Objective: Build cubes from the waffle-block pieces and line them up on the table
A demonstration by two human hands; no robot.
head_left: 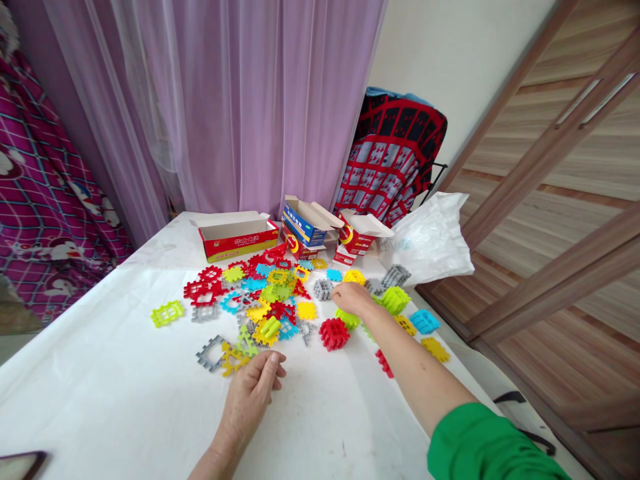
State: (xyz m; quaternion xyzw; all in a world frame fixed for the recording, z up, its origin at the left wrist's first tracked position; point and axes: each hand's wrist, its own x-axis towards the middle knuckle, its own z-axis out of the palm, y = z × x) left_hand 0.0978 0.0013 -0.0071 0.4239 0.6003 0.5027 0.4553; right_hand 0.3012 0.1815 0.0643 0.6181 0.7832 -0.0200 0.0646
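My left hand hovers over the near side of the table, its fingers curled in and the thumb laid against them; no piece shows in it. Just beyond it lie a yellow toothed plastic building piece and a grey one with an open middle. My right hand reaches across to a stack of grey pieces, fingers bent down at its right side. Whatever the fingertips hold is hidden. Around that hand are a red stack, a lime green stack and a blue stack.
A mixed heap of toothed pieces spreads over the table's middle. Behind it stand an open red box, a blue box on a red one, and more red boxes. A white plastic bag rests at the right.
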